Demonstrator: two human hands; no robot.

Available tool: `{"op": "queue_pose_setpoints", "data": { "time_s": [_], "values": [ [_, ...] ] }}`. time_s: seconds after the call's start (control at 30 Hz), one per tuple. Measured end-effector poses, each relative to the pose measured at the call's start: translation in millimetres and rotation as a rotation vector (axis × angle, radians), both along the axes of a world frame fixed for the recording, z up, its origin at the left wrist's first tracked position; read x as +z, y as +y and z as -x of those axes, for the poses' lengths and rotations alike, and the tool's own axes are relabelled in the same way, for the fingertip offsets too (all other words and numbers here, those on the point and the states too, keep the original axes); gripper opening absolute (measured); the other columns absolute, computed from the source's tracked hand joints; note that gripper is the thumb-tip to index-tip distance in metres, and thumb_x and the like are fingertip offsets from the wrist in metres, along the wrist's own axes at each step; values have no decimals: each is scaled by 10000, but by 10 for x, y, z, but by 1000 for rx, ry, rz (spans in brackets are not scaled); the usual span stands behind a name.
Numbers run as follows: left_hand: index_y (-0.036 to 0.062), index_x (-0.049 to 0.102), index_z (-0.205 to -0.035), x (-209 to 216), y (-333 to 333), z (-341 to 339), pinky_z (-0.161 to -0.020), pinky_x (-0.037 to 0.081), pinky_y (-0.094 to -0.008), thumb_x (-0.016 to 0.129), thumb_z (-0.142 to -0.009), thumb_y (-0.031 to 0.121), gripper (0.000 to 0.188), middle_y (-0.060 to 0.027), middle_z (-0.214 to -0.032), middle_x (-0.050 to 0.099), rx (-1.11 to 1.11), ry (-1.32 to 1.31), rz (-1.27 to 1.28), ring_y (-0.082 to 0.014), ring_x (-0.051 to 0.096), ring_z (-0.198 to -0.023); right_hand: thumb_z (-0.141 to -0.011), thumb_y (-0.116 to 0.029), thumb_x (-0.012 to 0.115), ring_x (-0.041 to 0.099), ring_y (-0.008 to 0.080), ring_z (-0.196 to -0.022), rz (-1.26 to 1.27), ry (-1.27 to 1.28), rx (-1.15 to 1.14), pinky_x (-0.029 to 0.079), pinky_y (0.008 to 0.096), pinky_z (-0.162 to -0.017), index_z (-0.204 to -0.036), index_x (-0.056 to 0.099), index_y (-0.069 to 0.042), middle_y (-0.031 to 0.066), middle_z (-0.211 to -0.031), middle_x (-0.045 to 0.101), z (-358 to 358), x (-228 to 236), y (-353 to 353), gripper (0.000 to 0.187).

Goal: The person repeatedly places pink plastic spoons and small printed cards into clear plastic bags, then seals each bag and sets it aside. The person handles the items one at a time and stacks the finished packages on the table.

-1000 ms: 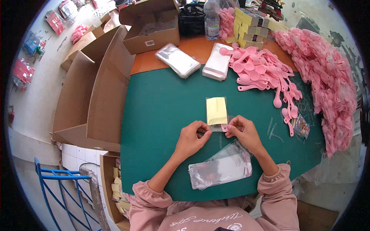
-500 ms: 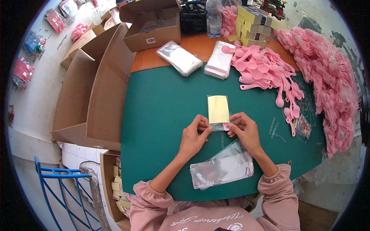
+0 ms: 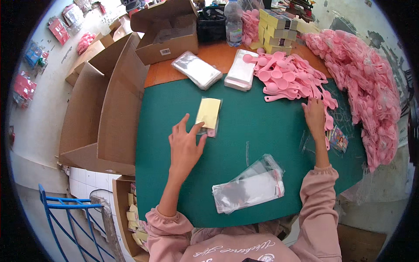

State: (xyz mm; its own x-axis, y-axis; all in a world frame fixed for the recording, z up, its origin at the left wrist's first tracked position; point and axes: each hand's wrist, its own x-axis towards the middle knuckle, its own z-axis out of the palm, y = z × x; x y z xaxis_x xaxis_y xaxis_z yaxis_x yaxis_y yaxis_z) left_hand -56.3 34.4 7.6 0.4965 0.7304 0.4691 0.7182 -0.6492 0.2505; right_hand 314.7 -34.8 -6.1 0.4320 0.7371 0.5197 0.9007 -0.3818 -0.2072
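1. The clear packet, holding a yellow card with a bit of pink handle showing below it, lies flat on the green worktop, just above and left of the frame's centre.
2. The left hand is spread, its fingers apart and gripping nothing; the index fingertip overlaps the packet's lower left part, the thumb tip is just beside its lower edge, and the other fingers point up to its left.
3. The right hand, well apart from the packet, reaches the lower edge of the pink spoon pile at upper right; its fingers are bent among the spoons, and I cannot tell whether they grip one.
4. Loose clear bags lie overlapping at lower centre, nearer the person than the packet.
5. Two stacks of clear bags, a left one and a right one, rest above the packet.
6. At far right, a big clear sack is full of pink spoons.
7. The open carton at upper left has clear plastic inside.
8. The low box at lower left contains yellow-backed packets.
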Motion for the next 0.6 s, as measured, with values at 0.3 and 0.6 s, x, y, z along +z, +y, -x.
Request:
{"op": "queue_pose_setpoints", "data": {
  "time_s": [0.3, 0.6],
  "values": [
    [35, 545, -944, -91, -759, -661, -659, 464, -316, 674, -718, 128, 277, -94, -826, 535, -349, -174, 566, -227, 571, -733, -719, -135, 635, 525, 380, -885, 28, -68, -84, 429, 428, -741, -1046, 461, 10, 250, -912, 536, 77, -86, 115, 397],
    [55, 559, -969, -61, -766, -680, -654, 420, -333, 648, -738, 113, 253, -61, -784, 528, -360, -92, 334, -219, 546, -737, -741, -38, 443, 549, 455, -784, -41, 310, -158, 414, 501, -678, -1124, 391, 12, 302, -804, 562, -94, 51, -50, 389]
  ]
}}
